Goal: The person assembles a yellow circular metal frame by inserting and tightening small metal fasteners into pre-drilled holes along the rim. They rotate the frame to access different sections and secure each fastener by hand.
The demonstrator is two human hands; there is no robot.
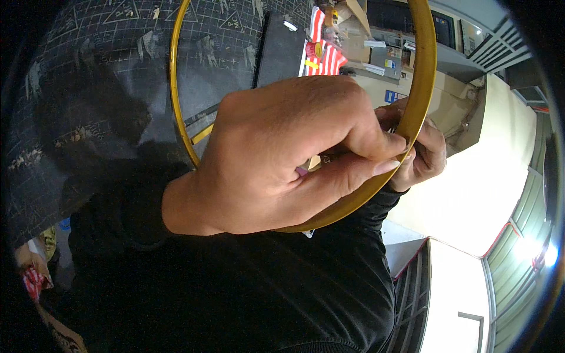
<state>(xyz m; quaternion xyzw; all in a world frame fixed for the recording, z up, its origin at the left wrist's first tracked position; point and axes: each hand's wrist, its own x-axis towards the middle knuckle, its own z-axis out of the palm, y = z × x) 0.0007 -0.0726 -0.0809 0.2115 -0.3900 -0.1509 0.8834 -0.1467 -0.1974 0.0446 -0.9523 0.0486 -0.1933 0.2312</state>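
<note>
A slender, glossy gold-yellow hoop (425, 70), apparently metal, curves from 11 o'clock down behind the left hand (282, 159) and up again toward 1 o'clock, its right side a broad flat band and its left side seen as a thin rim. A short, straight yellow strip (203, 134) shows at 10 o'clock, just inside that rim. The left hand fills the centre, knuckles up, its thumb and forefinger pinching the hoop's band toward 3 o'clock; exactly what lies between the tips I cannot tell. A small gold and pinkish bit shows in the gap beneath its forefinger, its shape mostly hidden. The right hand (428, 154), between 2 and 3 o'clock, lies partly behind the band with bent fingers; whether they grip it I cannot tell. Soft matt-black cloth of a top (253, 288) spreads at 6 o'clock. From 9 to 11 o'clock stretches a dark surface (159, 76) with pale grid lines, triangle marks and whitish scuffs. Near 12 o'clock lies red-and-white striped material (332, 62). A pale, brightly lit wall (494, 159) stands at 3 o'clock, with ribbed panels (518, 282) and a glaring lamp (550, 256) at 4.
</note>
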